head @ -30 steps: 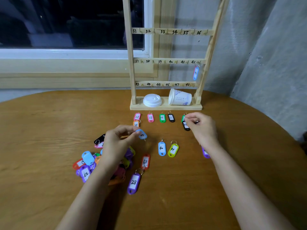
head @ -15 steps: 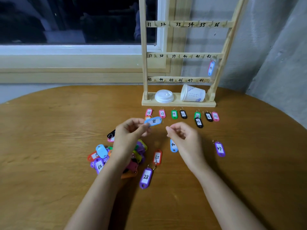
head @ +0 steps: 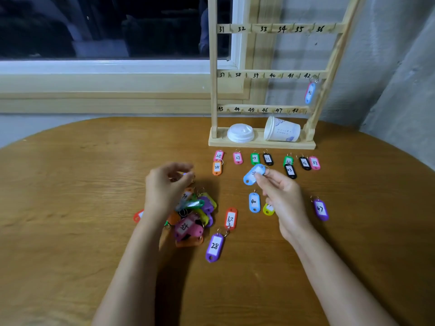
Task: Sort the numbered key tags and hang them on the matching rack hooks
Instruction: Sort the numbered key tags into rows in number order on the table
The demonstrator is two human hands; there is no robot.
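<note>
My right hand (head: 280,196) pinches a blue key tag (head: 253,175) just above the table, below the black tag 31 (head: 267,159). My left hand (head: 164,187) hovers with curled, parted fingers over a mixed pile of tags (head: 193,220) and holds nothing I can make out. The wooden rack (head: 261,144) stands at the back with hooks numbered 31 to 48. One blue tag (head: 310,92) hangs on hook 42. A row of several sorted tags (head: 237,158) lies in front of the rack base.
A white lid (head: 240,132) and a tipped paper cup (head: 282,131) lie on the rack base. Loose on the table lie blue tag 40 (head: 254,202), purple tag 47 (head: 320,209), a red tag (head: 231,218) and purple tag 28 (head: 214,247). A grey wall stands at the right.
The blue tag went from my left hand to my right hand. My right hand came back from the tag row to the middle, and my left hand drew back over the pile.
</note>
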